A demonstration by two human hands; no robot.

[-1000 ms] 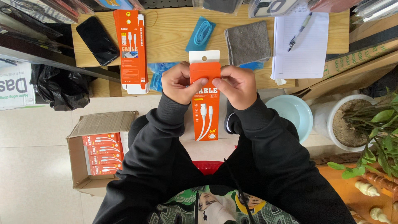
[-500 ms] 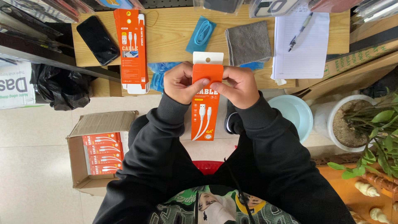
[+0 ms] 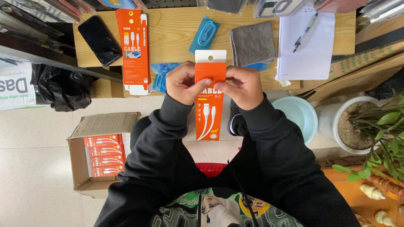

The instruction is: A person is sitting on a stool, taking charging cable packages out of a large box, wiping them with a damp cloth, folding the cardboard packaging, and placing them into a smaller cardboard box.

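Head view looks straight down at our two hands, both clamped on a long orange cable box point(image 3: 209, 107) held upright in front of the chest. Our left hand point(image 3: 183, 82) pinches the box's upper left edge, thumb pressed across the orange front, while our right hand point(image 3: 240, 85) grips the upper right edge, its fingertips point(image 3: 221, 87) meeting the thumb near the middle. The white hang tab of the box pokes out above both hands, and its lower half (printed with a picture of white cables) hangs free below the wrists.

Taking that box as our landmark: just beyond its top edge lies the wooden tabletop point(image 3: 176, 38). Up and to the left of the box, a second orange cable box point(image 3: 135, 48) lies flat on the wood, and farther left still is a black phone point(image 3: 99, 40). Directly above the box sits a coiled blue cable in a clear bag point(image 3: 205, 33), with a grey cloth point(image 3: 252, 43) to the upper right and, beyond that, a white notepad point(image 3: 309, 52) with a pen point(image 3: 305, 31) on it. Down and to the left of the box, on the floor, an open cardboard carton point(image 3: 80, 162) holds more orange boxes. To the right, a pale blue bowl point(image 3: 299, 115) sits beside a potted plant point(image 3: 372, 130).
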